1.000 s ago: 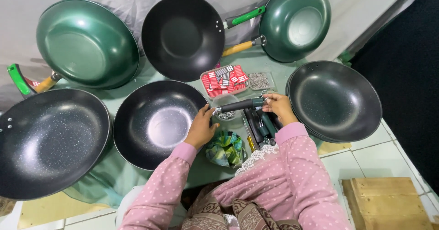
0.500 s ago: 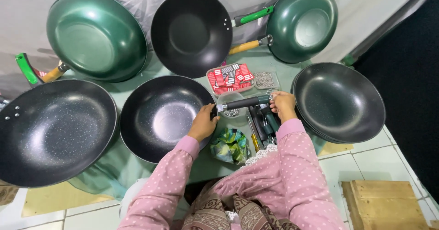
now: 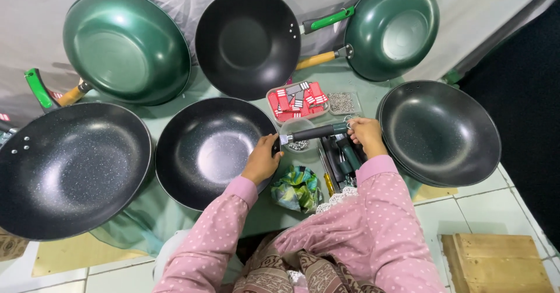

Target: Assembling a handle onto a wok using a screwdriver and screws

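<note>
Black wok (image 3: 213, 150) mid-frame, rim gripped by left hand (image 3: 262, 160) | right hand (image 3: 366, 135) fingers clenched on dark handle (image 3: 312, 132) | counter (image 3: 175, 115)

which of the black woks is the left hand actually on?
The speckled black wok at centre front: the left hand grips its right rim, where the dark handle meets it. The other black woks sit untouched.
</note>
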